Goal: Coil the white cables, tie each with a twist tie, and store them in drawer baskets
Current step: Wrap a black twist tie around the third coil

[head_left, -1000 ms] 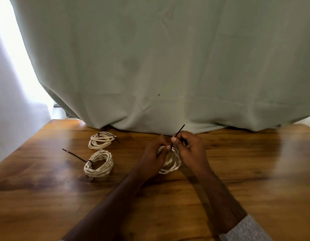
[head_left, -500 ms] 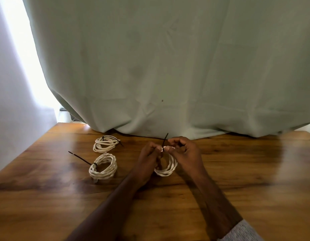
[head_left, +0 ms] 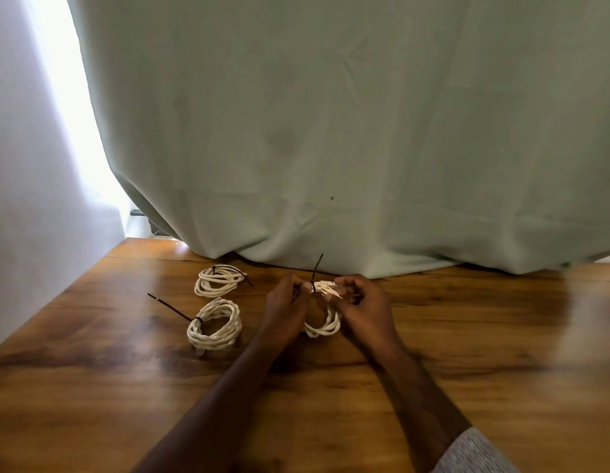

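Here, both hands' fingers curled tight: left hand (head_left: 286, 310) on black tie (head_left: 316, 270), right hand (head_left: 364, 307) on cable coil (head_left: 323, 324) (upright).

The table (head_left: 467, 353) is wood with a glossy, reflective finish; the curtain (head_left: 331, 131) is matt, creased cloth; the coils (head_left: 215, 324) look like smooth white plastic cable, the ties (head_left: 316, 268) thin, dark, possibly plastic; the sleeve (head_left: 474, 454) is grey knit

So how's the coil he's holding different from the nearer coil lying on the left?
The held coil is gripped by the left hand and right hand, top edge raised; the nearer left coil lies untouched on the table. The held coil's dark tie points up; the other's tie stretches out leftward. Both are white, coiled, with dark ties.
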Demonstrator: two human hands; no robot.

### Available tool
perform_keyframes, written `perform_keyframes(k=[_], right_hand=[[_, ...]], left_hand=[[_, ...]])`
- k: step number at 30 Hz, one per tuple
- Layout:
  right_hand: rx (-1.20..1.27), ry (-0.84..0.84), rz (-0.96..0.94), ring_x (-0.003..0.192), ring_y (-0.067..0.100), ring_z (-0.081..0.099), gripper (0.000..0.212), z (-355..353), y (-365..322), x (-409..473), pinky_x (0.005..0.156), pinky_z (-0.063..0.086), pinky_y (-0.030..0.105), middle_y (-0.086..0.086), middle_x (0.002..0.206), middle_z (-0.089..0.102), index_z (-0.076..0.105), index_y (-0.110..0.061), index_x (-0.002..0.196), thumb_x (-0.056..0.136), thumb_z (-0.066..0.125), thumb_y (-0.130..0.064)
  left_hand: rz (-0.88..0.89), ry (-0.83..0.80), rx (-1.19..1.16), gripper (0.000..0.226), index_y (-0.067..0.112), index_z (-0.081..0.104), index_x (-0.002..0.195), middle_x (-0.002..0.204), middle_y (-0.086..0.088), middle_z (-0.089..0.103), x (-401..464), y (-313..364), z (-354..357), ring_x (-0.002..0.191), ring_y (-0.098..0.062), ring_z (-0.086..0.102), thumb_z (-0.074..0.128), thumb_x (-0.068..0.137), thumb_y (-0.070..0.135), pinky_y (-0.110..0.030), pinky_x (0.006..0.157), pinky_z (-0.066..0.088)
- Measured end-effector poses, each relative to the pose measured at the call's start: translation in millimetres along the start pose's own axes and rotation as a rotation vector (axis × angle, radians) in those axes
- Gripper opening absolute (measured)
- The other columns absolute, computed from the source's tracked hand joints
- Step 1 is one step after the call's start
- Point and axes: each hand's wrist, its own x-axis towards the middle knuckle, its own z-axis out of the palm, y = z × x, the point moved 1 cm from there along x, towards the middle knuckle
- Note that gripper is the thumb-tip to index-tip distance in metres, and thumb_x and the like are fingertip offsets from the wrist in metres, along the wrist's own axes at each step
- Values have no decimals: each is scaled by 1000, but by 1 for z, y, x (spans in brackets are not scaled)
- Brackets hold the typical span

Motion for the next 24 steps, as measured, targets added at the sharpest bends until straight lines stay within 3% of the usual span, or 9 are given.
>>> perform_keyframes(k=[4, 9, 13, 18, 21, 24], right_hand=[[-16, 39, 28, 89, 3, 68, 23, 17, -2, 5, 82, 60, 34, -12, 94, 72, 72, -26, 101, 82, 81, -17], [-98, 53, 60, 82, 6, 66, 18, 33, -1, 16, 76, 58, 30, -11, 87, 69, 72, -25, 98, 82, 80, -26], [-183, 11, 70, 86, 5, 66, 27, 41, 2, 19, 78, 55, 29, -12, 91, 72, 73, -24, 99, 80, 78, -42], [-256, 97, -10, 93, 8, 64, 34, 38, -1, 14, 85, 55, 35, -10, 95, 70, 73, -27, 95, 82, 67, -58], [-276, 137, -100, 91, 9, 62, 23, 35, -10, 7, 83, 55, 37, -10, 92, 66, 72, -26, 92, 86, 68, -48], [-303, 154, -206, 90, 10, 59, 12, 35, -21, -2, 83, 52, 35, -8, 92, 63, 72, -22, 91, 88, 71, -33]], left_hand=[[98, 134, 140, 7, 10, 65, 94, 88, 2, 63, 5, -1, -11, 80, 1, 55, 59, 96, 12, -7, 65, 39], [35, 263, 140, 5, 6, 62, 90, 89, -6, 64, 7, 0, -17, 81, -15, 55, 60, 93, 8, -30, 71, 42], [49, 320, 143, 5, 7, 61, 85, 86, -5, 63, 4, 1, -18, 78, -16, 56, 60, 89, 2, -25, 65, 37], [172, 394, 215, 13, 14, 57, 82, 80, -2, 59, -8, 7, -19, 72, -12, 51, 60, 89, 3, -16, 59, 33], [341, 397, 225, 14, 14, 57, 80, 77, 0, 58, -19, 12, -24, 69, -14, 53, 60, 86, 2, -25, 60, 41], [465, 367, 227, 15, 13, 58, 78, 75, 2, 58, -34, 20, -35, 66, -9, 52, 63, 84, 1, -17, 58, 39]])
